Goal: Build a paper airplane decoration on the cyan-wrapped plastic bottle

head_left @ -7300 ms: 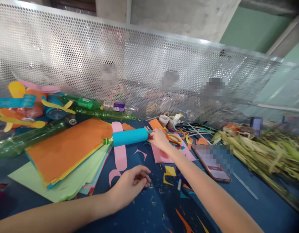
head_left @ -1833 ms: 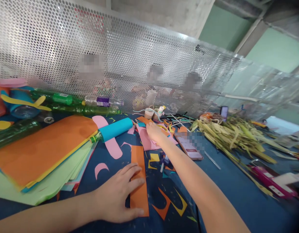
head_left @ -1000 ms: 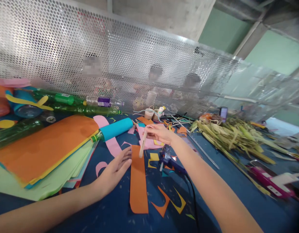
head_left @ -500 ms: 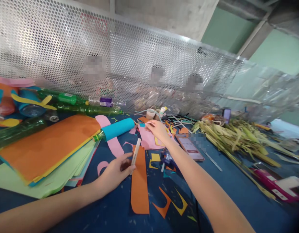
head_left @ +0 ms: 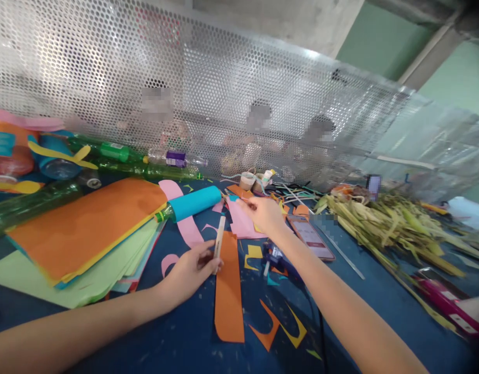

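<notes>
My left hand (head_left: 196,267) is closed round a slim whitish stick (head_left: 219,241) with small dark print, held upright. Under it on the blue table lies a long orange paper strip (head_left: 229,296). My right hand (head_left: 264,214) reaches farther forward, fingers pinched together above pink paper (head_left: 241,221) and a small blue scrap; whatever sits between the fingertips is too small to make out. To its left rests a green bottle wrapped in blue paper (head_left: 196,202), lying across a pink strip (head_left: 188,228). Partly behind my right forearm is a dark blue glue gun (head_left: 276,254).
Stacked coloured paper (head_left: 87,228) covers the left side, with green bottles (head_left: 32,200) behind. A phone (head_left: 311,239), dried husks (head_left: 387,223) and a magenta device (head_left: 449,301) lie to the right. Paper offcuts (head_left: 266,327) are scattered in front. Perforated metal panels (head_left: 216,78) stand behind.
My right hand has turned and lowered slightly, its fingers now pinched over the pink paper. My left hand keeps the stick in much the same place. The view has shifted a little.
</notes>
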Available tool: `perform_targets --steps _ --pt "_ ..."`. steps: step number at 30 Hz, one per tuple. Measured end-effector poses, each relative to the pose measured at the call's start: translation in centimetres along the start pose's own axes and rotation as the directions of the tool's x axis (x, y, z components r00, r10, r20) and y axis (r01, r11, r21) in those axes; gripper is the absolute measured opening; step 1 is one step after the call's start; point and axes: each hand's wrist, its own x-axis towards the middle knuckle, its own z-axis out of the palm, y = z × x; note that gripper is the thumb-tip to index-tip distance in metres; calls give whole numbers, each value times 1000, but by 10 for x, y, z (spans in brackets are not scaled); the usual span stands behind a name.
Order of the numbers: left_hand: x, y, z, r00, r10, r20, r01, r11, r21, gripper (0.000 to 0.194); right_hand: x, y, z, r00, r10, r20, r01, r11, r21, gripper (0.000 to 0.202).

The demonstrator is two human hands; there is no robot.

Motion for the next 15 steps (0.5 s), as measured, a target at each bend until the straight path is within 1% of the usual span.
perform_targets --steps 1,2,3,4,5,6,7,8,9,10,11,12,13,14,15 --pt "0 1 0 1000 -6 -11 6 1000 -7 40 -13 -8 -1 992 -119 37 118 992 37 31" --pt "-1 2 0 1000 -8 -21 8 1000 -9 40 -26 -15 -2 963 -263 62 257 962 90 31" --pt "-2 4 0 1000 -4 -23 4 1000 -3 39 -40 -21 -1 902 -416 112 404 907 120 40" --pt "-3 6 0 1000 6 -10 -6 1000 14 36 -53 -27 0 841 -522 141 512 853 100 46" --pt "-5 8 0 1000 20 18 -21 999 41 31 -65 -30 1 819 -556 145 554 831 60 45" --pt "-8 11 0 998 37 54 -41 996 76 26 -76 -33 3 816 -564 129 564 825 32 40" --pt "-10 14 0 993 58 98 -69 991 114 21 -85 -34 4 824 -554 119 556 831 17 32" --pt "-13 17 0 986 82 143 -104 983 154 17 -93 -34 5 840 -532 104 531 846 35 23" --pt "-16 19 0 980 117 160 -147 970 194 15 -99 -34 5 858 -506 87 498 862 95 14" --pt "-18 21 0 975 158 155 -192 951 242 14 -104 -33 4 875 -477 79 454 868 203 11" --pt "-20 21 0 972 205 117 -231 925 302 14 -108 -31 3 893 -442 86 386 851 357 15" --pt "-21 21 1 966 252 64 -257 890 376 13 -112 -31 3 910 -399 113 283 797 534 20" --pt "-21 20 1 956 293 16 -268 850 454 13 -116 -30 2 920 -357 164 148 701 698 25" --pt "-22 19 1 944 330 -19 -270 804 530 16 -119 -30 3 920 -318 228 -3 576 817 27" --pt "-21 17 2 932 362 -26 -276 754 596 20 -122 -30 4 913 -286 292 -143 445 884 27"
